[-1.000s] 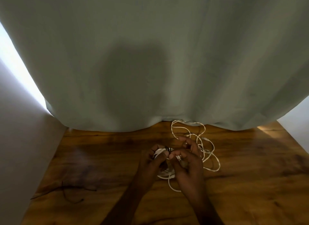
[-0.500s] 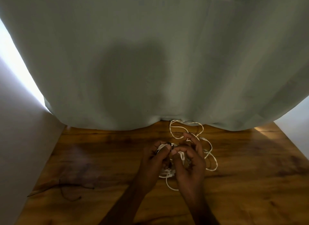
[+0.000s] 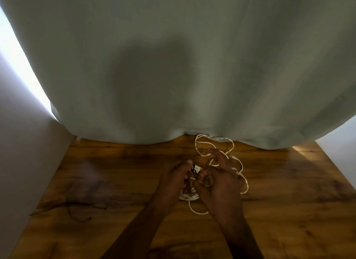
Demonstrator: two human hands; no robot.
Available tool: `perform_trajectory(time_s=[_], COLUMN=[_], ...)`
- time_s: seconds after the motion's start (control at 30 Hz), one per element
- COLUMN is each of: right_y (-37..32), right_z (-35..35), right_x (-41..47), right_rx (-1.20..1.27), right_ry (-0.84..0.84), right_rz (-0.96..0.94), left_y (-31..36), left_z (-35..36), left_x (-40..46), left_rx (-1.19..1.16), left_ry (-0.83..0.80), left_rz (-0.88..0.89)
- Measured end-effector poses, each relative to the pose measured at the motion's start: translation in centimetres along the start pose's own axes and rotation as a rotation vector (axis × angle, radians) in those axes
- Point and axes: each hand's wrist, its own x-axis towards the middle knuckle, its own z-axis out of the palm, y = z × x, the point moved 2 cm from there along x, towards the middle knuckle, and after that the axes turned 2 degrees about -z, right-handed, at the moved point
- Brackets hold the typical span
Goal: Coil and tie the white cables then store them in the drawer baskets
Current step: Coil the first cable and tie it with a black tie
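The white cable [image 3: 238, 163] lay on the wooden desk [image 3: 289, 210], partly gathered into a small coil [image 3: 187, 196] between both hands, its loose loops trailing back to the grey curtain [image 3: 173, 66]. The left hand [image 3: 174, 180] pinched a dark tie [image 3: 193, 168] at the coil's top. The right hand [image 3: 219, 181] curled thumb and forefinger on the coil, other fingers spread. A thin dark cord [image 3: 73, 210] lay well apart.
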Motion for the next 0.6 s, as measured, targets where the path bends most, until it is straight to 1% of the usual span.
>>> perform_trajectory(time_s=[0.23,0.4,0.5,0.6], right_y=[-0.6,-1.2,-1.0,-0.8], right_z=[-0.2,-0.5,-0.5,-0.3], right_x=[-0.2,-0.2,-0.1,-0.2], right_rx=[-0.109,-0.185,-0.156,-0.151], right_ry=[-0.024,-0.012,-0.032,-0.047], right_rz=[0.030,0.040,0.048,0.051], left_y=[0.3,0.5,0.6,0.6], left_z=[0.5,0.9,1.1,1.0], left_x=[-0.4,-0.5,-0.7,-0.7], left_rx=[0.025,0.092,0.141,0.148], left_ry=[0.024,0.065,0.072,0.060], left_rz=[-0.037,0.017,0.054,0.050])
